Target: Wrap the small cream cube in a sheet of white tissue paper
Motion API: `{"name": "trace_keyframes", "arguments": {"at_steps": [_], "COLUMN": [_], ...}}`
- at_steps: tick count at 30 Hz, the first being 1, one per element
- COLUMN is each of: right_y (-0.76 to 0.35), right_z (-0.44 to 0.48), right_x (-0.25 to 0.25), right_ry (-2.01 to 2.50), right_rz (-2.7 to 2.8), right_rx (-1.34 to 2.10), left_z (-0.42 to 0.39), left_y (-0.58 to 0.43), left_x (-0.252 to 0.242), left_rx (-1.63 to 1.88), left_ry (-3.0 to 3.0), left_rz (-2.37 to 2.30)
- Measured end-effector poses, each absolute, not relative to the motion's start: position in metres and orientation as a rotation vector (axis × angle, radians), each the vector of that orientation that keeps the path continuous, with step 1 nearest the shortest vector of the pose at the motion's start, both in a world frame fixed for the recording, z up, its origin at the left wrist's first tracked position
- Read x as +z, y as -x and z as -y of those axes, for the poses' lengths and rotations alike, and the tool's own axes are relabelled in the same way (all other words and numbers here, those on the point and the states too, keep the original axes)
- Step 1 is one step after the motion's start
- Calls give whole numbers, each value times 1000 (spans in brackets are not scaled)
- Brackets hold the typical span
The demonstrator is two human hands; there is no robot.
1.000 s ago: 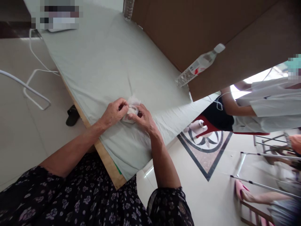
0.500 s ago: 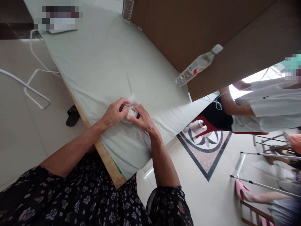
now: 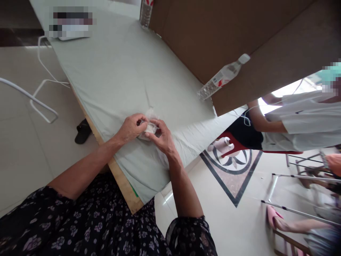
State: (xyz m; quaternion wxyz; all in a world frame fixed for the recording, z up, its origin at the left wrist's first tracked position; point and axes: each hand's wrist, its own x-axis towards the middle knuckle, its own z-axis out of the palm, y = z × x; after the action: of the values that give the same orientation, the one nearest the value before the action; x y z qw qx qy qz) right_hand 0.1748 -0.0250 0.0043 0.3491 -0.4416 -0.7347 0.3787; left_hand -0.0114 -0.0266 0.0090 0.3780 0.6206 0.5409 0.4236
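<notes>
A small pale item wrapped in crinkled clear plastic [image 3: 151, 128] rests on the cloth-covered table near its front corner; its exact kind does not show. From the left, my left hand [image 3: 131, 128] pinches the wrapping with thumb and curled fingers. My right hand [image 3: 163, 138] cups the other side, its thumb on the near edge and its fingers along the far edge. Loose clear film [image 3: 152, 113] stands up just beyond the fingertips. More see-through plastic seems to lie under my right wrist, partly hidden.
A pale green cloth [image 3: 106, 71] covers the table. At the back right stands a large brown cardboard panel [image 3: 213, 35], with a clear plastic bottle [image 3: 225, 76] before it and another bottle [image 3: 146, 14] at its far end. A person in a white shirt [image 3: 306, 117] sits at right.
My fingers have shifted slightly on the plastic-wrapped item, and more of its pale top shows between them. The whole view has moved a little; the item stays in the same spot.
</notes>
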Motion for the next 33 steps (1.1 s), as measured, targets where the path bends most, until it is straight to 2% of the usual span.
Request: {"name": "trace_keyframes", "arguments": {"at_steps": [7, 18, 25, 33], "right_y": [-170, -167, -162, -160], "right_z": [19, 14, 23, 20], "right_x": [-4, -9, -10, -13], "right_ry": [1215, 1199, 1258, 1257], "right_rz": [1737, 1485, 1466, 1488], "right_rx": [1033, 1294, 1218, 1212], "left_z": [20, 15, 20, 22], "left_y": [12, 29, 29, 25], "left_x": [9, 5, 9, 2], "left_rx": [1095, 1009, 966, 1070], "left_ry": [-1588, -1252, -1191, -1159], "left_rz": [-1430, -997, -1009, -1041]}}
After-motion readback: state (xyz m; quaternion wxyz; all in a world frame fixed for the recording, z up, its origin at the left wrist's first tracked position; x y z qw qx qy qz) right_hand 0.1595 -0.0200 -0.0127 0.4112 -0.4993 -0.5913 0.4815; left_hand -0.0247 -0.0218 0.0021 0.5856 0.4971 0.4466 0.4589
